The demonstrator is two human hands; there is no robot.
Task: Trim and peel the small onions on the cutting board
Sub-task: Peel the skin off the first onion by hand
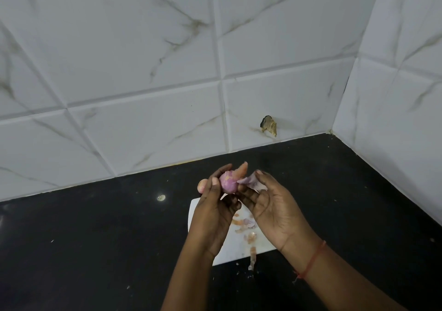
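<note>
Two hands above cutting board (193, 215) | left hand (212, 212) grips onion (227, 183) | right hand (270, 205) fingers pinch its peel (248, 181)

Soft, even indoor light; wide-angle bend toward the edges.

The white marble-look wall tiles (143, 71) are evenly lit with a cool grey-blue cast and no hard shadows. The black tabletop (95, 251) stays dark, with one small bright glare spot (161, 197) and a faint sheen near the wall. Tile grout lines curve toward the frame edges, showing lens distortion. The fingers (215, 184) and the onion (227, 183) look slightly soft, with smeared detail.
</note>
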